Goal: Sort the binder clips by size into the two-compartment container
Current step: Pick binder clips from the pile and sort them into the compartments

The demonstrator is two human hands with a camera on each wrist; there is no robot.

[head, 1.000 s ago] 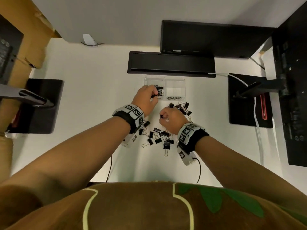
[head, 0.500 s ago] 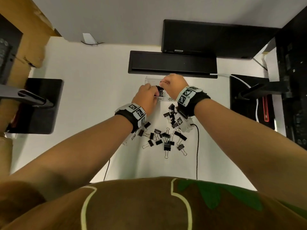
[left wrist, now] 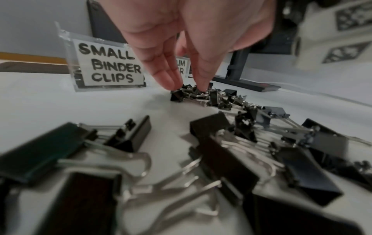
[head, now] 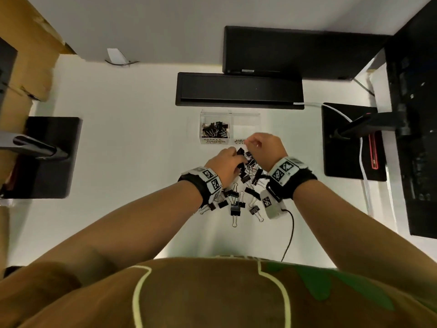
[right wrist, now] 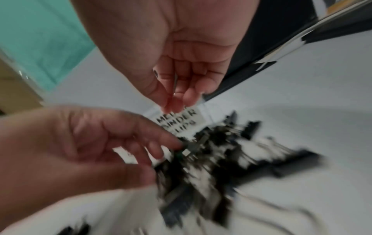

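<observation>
Head view: the two-compartment container stands on the white worktop just beyond the loose binder clips, presumably so that each transfer is short; its left compartment, labelled for small clips, holds a dark heap of them, while the right compartment appears bare, though the right hand hides its front edge. Both forearms reach forward from the body and converge over the far end of the pile, the left hand low among the clips, the right hand raised a little above it, knuckles up, between pile and container. Left wrist view: the left grip points straight down, fingertips and thumb touching a small clip at the near edge of the cluster, in front of the "SMALL BINDER CLIPS" label; the digits are fairly straight and bracket the clip without yet clearly closing on it, so I judge a pick in progress. Larger clips lie scattered in the foreground, still unsorted. Right wrist view, heavily blurred: the right grip is curled, thumb and fingertips brought together, with a thin metallic sliver between them that may be a clip's wire handle; whether it truly holds a clip cannot be told. It hangs above the partly hidden label of the other compartment
</observation>
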